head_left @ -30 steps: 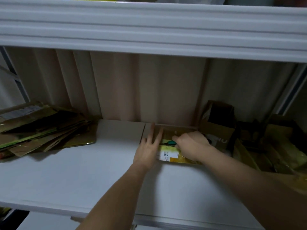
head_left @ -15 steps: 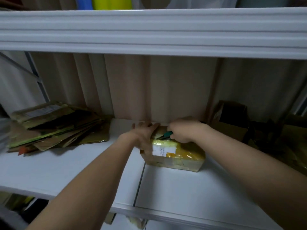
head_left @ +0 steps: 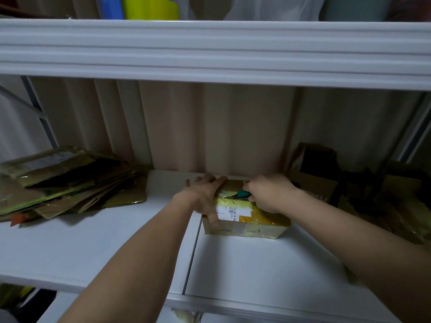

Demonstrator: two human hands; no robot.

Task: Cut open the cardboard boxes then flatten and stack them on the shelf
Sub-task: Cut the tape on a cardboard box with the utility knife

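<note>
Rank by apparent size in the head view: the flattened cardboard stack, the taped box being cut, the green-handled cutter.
1. flattened cardboard stack, the widest.
2. taped box, clearly smaller, though the left hand and right hand cover part of it.
3. green-handled cutter, by far the smallest; mostly hidden in the right hand.

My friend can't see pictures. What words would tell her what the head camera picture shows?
Two hands work on a small brown cardboard box wrapped in yellow tape on a white shelf: the left hand grips its end, the right hand holds a green-handled cutter against its top. Flattened brown cardboard is stacked at left.
</note>
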